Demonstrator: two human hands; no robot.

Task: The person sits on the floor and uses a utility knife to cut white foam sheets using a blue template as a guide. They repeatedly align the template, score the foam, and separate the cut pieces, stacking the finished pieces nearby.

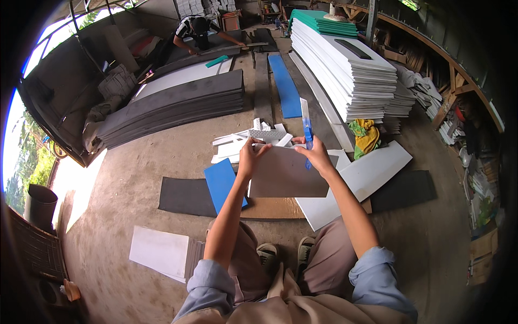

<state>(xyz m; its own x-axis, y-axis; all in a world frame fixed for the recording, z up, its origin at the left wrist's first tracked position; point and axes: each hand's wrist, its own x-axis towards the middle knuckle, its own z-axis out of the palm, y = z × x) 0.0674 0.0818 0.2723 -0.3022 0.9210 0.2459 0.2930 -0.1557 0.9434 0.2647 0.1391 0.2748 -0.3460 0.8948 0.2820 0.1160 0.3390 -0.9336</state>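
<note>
In front of me I hold up a rectangular greyish-white foam sheet (288, 175) by its far edge. My left hand (250, 159) is closed on its left corner, thumb on top. At the right corner, my right hand (317, 156) grips the sheet and also a blue utility knife (308, 131), its blade pointing away from me. A heap of white foam offcuts (229, 141) lies just beyond the held sheet. Below it are a brown board (275, 209), a blue foam piece (222, 182) by my left forearm, and a long white foam sheet (375, 170) by my right hand.
Cut white pieces (159, 250) are stacked on the floor at left. Farther off stand piles of black sheets (178, 110) and tall white sheets (345, 73). A yellow-green cloth (365, 137) lies at right. Another person (199, 32) bends over sheets at the far left.
</note>
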